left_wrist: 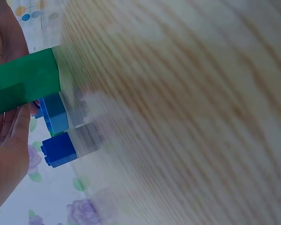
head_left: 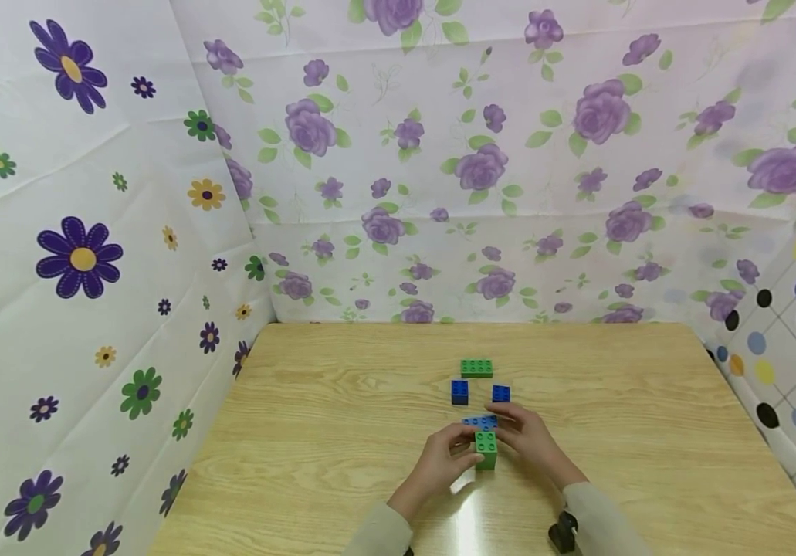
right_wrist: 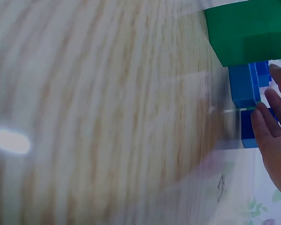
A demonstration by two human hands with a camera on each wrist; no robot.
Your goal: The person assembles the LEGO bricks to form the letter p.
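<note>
My left hand (head_left: 442, 465) grips an upright stack of two green bricks (head_left: 486, 452), thumb on the near side and fingers toward the far side. A seam across the green wall shows in the left wrist view. Just behind the stack lies a lighter blue brick (head_left: 479, 422), partly covered by the stack and hands. Close to its right end is my right hand (head_left: 531, 440), fingers extended and loosely bent. Beyond the fingers sit two small dark blue bricks, one to the left (head_left: 459, 392) and one to the right (head_left: 501, 393).
A long green brick (head_left: 477, 368) lies behind the dark blue ones on the wooden table (head_left: 342, 432). Flowered cloth (head_left: 404, 177) hangs along the table's back edge, with more patterned cloth at both sides. A dark wrist strap (head_left: 564, 531) is on the right sleeve.
</note>
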